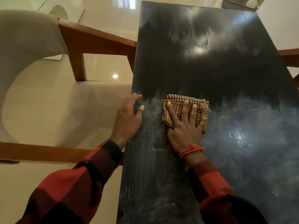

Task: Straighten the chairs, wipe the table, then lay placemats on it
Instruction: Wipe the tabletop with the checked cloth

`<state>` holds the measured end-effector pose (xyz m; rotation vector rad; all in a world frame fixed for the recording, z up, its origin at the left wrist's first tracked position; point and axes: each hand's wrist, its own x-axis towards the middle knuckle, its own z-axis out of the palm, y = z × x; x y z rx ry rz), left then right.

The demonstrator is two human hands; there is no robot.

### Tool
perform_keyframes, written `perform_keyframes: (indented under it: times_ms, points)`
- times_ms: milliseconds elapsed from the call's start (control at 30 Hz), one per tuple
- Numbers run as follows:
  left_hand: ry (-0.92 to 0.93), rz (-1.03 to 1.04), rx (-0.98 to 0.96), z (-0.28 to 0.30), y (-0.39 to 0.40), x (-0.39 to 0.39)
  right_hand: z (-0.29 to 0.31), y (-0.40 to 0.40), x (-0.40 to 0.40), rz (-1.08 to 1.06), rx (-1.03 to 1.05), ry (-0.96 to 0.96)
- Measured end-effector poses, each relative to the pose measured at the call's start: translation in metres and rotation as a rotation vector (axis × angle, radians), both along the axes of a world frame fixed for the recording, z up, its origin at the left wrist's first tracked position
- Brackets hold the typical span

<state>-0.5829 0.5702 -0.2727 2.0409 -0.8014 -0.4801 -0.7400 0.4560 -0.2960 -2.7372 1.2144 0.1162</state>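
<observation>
Where the frame begins at the upper left, a chair [32, 50] with a beige padded back and a brown wooden frame stands on the glossy cream floor [53, 113], just beside the left edge of the dark worktop [210, 70]. A second wooden rail crosses the lower left of the frame.

At centre left, the left hand [127, 117] rests on the left edge of the worktop; its fingers [137, 98] are loosely curled over the edge and hold nothing loose. The sleeve [77, 188] below it is red and black check.

Right of centre, the right hand [186, 125] lies flat on a folded yellow and brown checked cloth [178, 104], fingers straight and spread, pressing it onto the worktop. A red cord [191, 151] circles that wrist.

The near part of the worktop, at lower right, shows pale streaks and smears; the band beyond the cloth is uniformly dark. At the upper right corner, part of a woven chair [237, 4] is visible beyond the far end.
</observation>
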Motion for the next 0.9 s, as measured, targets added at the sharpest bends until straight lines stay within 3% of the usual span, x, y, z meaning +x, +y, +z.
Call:
perform_keyframes:
  times_ms: [400,567,633,733,900]
  points:
    - [0.493,0.231,-0.226,0.004,0.012,0.027,0.006,0.055,0.077,0.243,0.131,-0.064]
    - [0.608,0.243,-0.273,0.007,0.013,0.031,0.014,0.051,0.09,0.196,0.248,-0.161]
    - [0.599,0.223,-0.272,0.009,0.011,0.032,0.011,0.039,0.096,0.134,0.135,-0.231]
    - [0.618,0.201,-0.305,0.011,0.011,0.032,-0.003,0.024,0.108,0.144,-0.036,-0.145]
    - [0.623,0.168,-0.291,0.012,0.018,0.018,-0.005,-0.008,0.106,0.171,-0.04,-0.124]
